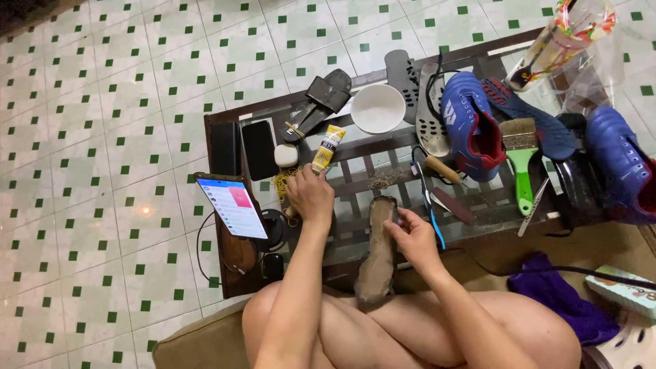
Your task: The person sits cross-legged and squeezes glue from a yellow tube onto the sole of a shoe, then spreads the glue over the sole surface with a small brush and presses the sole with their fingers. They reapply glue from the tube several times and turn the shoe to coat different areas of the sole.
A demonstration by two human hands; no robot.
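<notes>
My left hand (309, 196) reaches over the glass-topped table (225, 123) and its fingertips touch the lower end of a yellow glue tube (327, 148). My right hand (411, 237) grips the side of a worn brown insole (378, 249), which lies lengthwise from the table's near edge down onto my knees. A small pile of brown dust (387, 180) sits just beyond the insole's tip.
On the table lie a white bowl (377, 108), a blue shoe (471, 126), black soles (402, 74), a green-handled brush (522, 160), a dark phone (260, 149) and a lit phone on a stand (234, 207). Another blue shoe (620, 164) lies right; purple cloth (555, 295) lies below.
</notes>
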